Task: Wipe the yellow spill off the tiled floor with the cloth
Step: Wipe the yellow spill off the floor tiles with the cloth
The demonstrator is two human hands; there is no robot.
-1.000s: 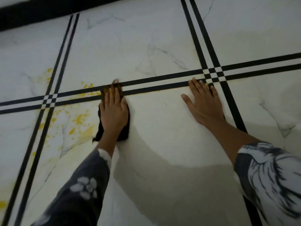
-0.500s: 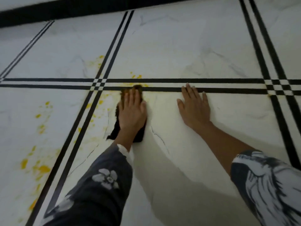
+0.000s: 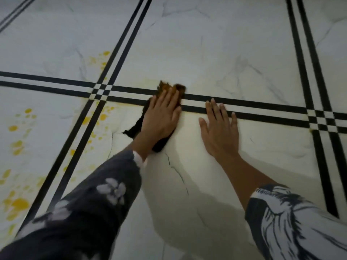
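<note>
My left hand [image 3: 161, 115] lies flat with straight fingers on a dark cloth [image 3: 136, 126], pressing it onto the white tiled floor [image 3: 216, 59]. The cloth's far end is stained orange-yellow and lies across the black double stripe. The yellow spill [image 3: 18, 145] spreads in drops and smears to the left of the cloth, on both sides of a diagonal black double stripe, with more drops [image 3: 102, 59] above the crossing. My right hand [image 3: 219, 130] rests flat on the floor just right of the cloth, fingers spread, holding nothing.
Black double stripes [image 3: 262, 107] cross the marble-look tiles in a grid. My patterned sleeves fill the lower corners. A small yellow speck [image 3: 310, 130] sits by the right stripe crossing.
My left hand has pushed the cloth forward and to the right, onto the horizontal stripe. The view has swung left, showing more spill at the left. My right hand stays flat on the floor.
</note>
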